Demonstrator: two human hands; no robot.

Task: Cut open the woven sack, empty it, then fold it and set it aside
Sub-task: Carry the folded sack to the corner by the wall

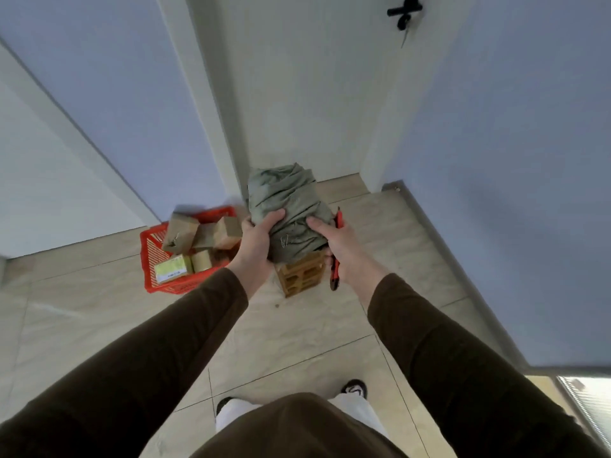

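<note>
Both hands are out in front, gripping the bundled grey-green woven sack (287,209) from either side; the left hand (256,241) wraps its fingers over the sack's left flank, thumb on top; the right hand (334,239) presses the sack's right side while also clutching a red utility knife (336,249) against the palm, its handle pointing down past the wrist; the sack is crumpled and rolled, held above a small wooden crate (300,276) that stands on the tiled floor (297,328), and whether the two touch I cannot tell; just left of the crate sits a red plastic basket (155,256) full of brown cardboard parcels (180,236); a pale door (297,94) with a black handle (404,11) rises behind; dark brown sleeves (172,345) cover both arms
</note>
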